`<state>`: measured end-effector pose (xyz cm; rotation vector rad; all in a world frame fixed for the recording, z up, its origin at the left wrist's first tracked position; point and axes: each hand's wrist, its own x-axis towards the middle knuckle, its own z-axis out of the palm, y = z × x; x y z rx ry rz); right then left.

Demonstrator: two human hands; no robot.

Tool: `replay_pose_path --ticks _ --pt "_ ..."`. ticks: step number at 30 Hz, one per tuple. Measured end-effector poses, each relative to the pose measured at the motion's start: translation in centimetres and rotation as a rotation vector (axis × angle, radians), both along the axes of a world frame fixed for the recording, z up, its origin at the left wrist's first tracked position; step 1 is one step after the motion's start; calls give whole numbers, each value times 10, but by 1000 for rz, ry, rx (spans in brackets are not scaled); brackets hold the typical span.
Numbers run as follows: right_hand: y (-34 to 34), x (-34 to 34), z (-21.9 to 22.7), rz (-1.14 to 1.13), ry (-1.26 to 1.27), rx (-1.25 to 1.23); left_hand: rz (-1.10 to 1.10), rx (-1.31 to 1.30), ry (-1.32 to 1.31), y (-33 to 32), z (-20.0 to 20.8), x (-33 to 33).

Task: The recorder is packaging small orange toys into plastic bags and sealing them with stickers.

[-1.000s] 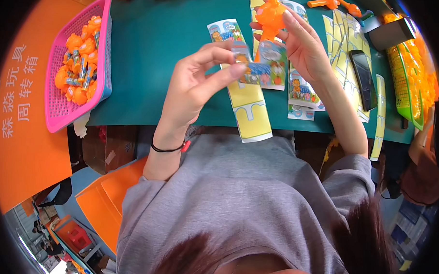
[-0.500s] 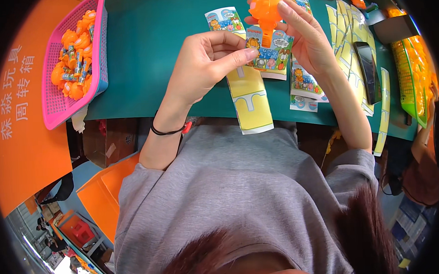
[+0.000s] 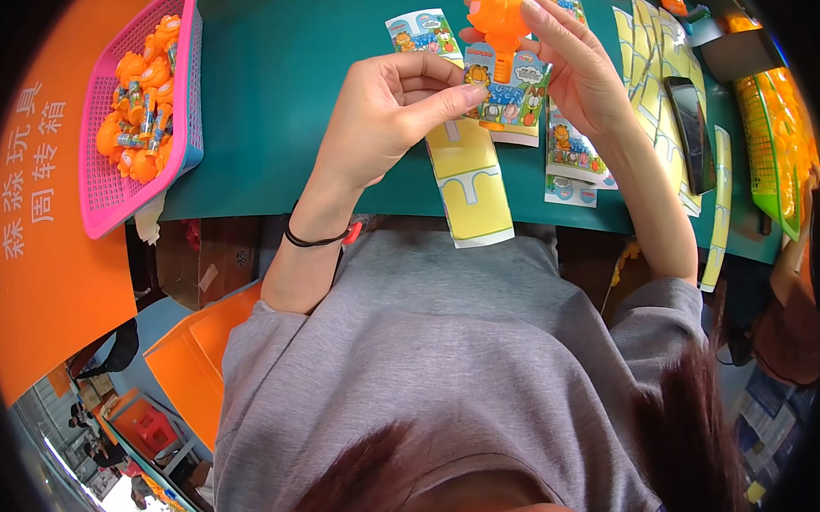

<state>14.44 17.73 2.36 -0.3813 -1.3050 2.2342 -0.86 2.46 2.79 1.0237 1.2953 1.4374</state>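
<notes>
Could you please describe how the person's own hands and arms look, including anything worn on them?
The left hand and right hand are ungloved. Loose grey sleeves end near the elbows. A thin black band with a small red piece circles the left wrist; the right wrist shows none.

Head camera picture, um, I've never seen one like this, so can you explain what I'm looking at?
There's no machine here: a person works with bare hands. One wide fisheye camera worn on their head looks down, so edges bend and their grey shirt fills the lower part. The right hand holds an orange plastic toy with a rounded head. The left hand pinches a colourful printed sticker between its fingers, overlapping the toy's handle. On the green tabletop lie yellow-and-white paper strips and a black rectangular phone. At the left, a pink plastic basket holds more orange toys.
</notes>
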Motion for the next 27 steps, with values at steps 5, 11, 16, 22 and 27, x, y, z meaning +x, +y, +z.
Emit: replay_pose_path --ticks 5,11,16,22,27 --pt "1 -1 0 5 -8 -3 9 7 -7 1 -2 0" --pt "0 0 2 -3 -27 -17 10 -1 -7 1 -3 0" --pt "12 -9 -15 15 4 -29 19 12 -28 1 -5 1" --pt "1 -2 0 17 4 -43 32 4 -45 -1 -6 1" --pt "0 0 1 7 -6 -48 36 4 -37 0 -7 1"
